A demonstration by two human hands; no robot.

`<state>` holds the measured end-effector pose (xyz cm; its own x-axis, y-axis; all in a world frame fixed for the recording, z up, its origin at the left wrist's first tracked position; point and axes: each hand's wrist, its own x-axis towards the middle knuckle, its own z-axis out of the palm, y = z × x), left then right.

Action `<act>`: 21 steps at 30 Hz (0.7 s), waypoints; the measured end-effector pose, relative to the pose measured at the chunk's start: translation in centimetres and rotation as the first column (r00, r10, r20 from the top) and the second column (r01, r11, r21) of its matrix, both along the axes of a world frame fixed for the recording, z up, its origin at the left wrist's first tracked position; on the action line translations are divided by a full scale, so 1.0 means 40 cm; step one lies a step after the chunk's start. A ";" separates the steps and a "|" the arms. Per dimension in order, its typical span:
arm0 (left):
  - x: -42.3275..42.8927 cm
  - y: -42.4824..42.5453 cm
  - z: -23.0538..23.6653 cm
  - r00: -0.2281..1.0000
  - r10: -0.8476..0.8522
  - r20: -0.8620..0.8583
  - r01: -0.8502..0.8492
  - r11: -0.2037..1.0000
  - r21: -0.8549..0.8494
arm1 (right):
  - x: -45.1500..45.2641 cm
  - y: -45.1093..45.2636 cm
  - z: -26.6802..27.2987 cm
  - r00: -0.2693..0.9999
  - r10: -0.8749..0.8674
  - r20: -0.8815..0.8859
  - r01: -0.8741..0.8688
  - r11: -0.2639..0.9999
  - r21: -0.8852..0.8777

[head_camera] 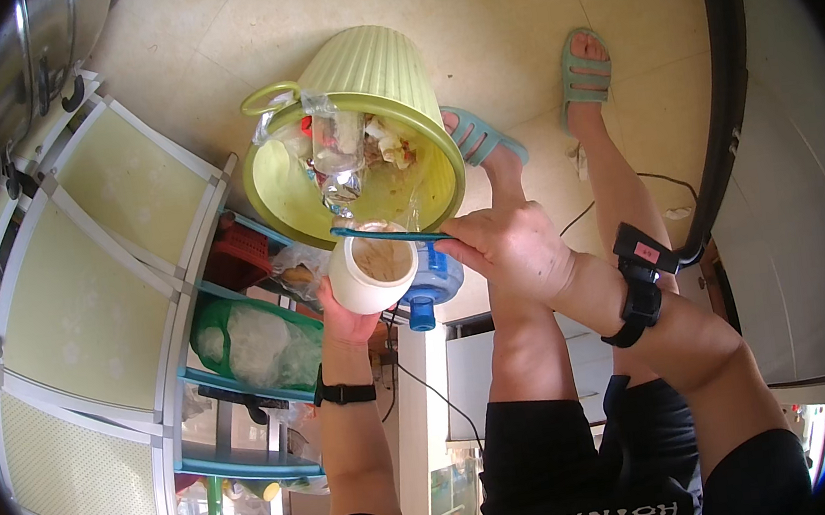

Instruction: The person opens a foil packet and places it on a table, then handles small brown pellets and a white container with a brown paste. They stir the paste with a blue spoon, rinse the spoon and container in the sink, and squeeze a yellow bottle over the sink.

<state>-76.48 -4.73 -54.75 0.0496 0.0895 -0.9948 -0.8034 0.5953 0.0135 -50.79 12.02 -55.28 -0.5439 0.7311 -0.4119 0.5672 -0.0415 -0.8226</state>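
Note:
My left hand (346, 319) grips a rounded white jar (364, 300) from beneath and its near side. Its open mouth faces up at me, and brown residue coats the inside. In my right hand (521, 250), pinched between thumb and fingers, is a thin teal utensil (395, 237). It lies across the far rim of the jar, and its far end reaches past the rim; its exact kind is unclear. Just beyond the jar a light green waste bin (369, 58) shows its open mouth, holding a clear plastic container (338, 144) and crumpled rubbish (389, 143).
To the left stands a blue-edged shelf rack (249, 459) with a green plastic bag (255, 342) and a red basket (235, 253). A blue water-cooler bottle (433, 278) is behind the jar. Pale cabinets (77, 293) line the left side. A cable (438, 398) hangs below.

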 end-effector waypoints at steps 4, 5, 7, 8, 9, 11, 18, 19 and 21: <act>0.005 0.007 0.010 0.998 -0.025 -0.060 0.030 0.996 0.088 | -0.004 -0.003 -0.011 0.990 0.049 0.131 -0.045 0.998 -0.033; 0.008 0.011 0.012 0.996 0.015 -0.090 -0.006 0.995 0.098 | -0.003 -0.005 -0.016 0.990 0.041 0.133 -0.038 0.999 -0.022; 0.015 0.015 0.017 0.985 0.052 -0.163 -0.035 0.994 0.101 | 0.000 -0.013 -0.024 0.992 0.017 0.123 -0.017 1.000 0.003; 0.017 0.015 0.020 0.982 0.088 -0.165 -0.076 0.994 0.079 | 0.000 -0.018 -0.030 0.983 0.050 0.176 -0.051 0.999 -0.003; 0.017 0.013 0.022 0.976 0.157 -0.148 -0.149 0.987 0.067 | -0.001 -0.025 -0.038 0.973 0.078 0.216 -0.079 0.997 -0.006; 0.033 -0.005 0.034 0.961 0.215 -0.176 -0.201 0.975 0.091 | 0.002 -0.042 -0.047 0.945 0.148 0.291 -0.136 0.989 -0.062; 0.048 -0.019 0.075 0.845 0.348 0.405 -0.479 0.830 0.287 | 0.030 -0.073 -0.074 0.884 0.302 0.356 -0.262 0.952 -0.158; 0.049 -0.005 0.095 0.785 0.294 0.546 -0.522 0.789 0.325 | 0.033 -0.072 -0.058 0.905 0.282 0.319 -0.264 0.959 -0.098; 0.081 0.021 0.173 0.845 0.333 0.417 -0.487 0.802 0.345 | 0.038 -0.056 -0.006 0.929 0.272 0.250 -0.277 0.961 -0.019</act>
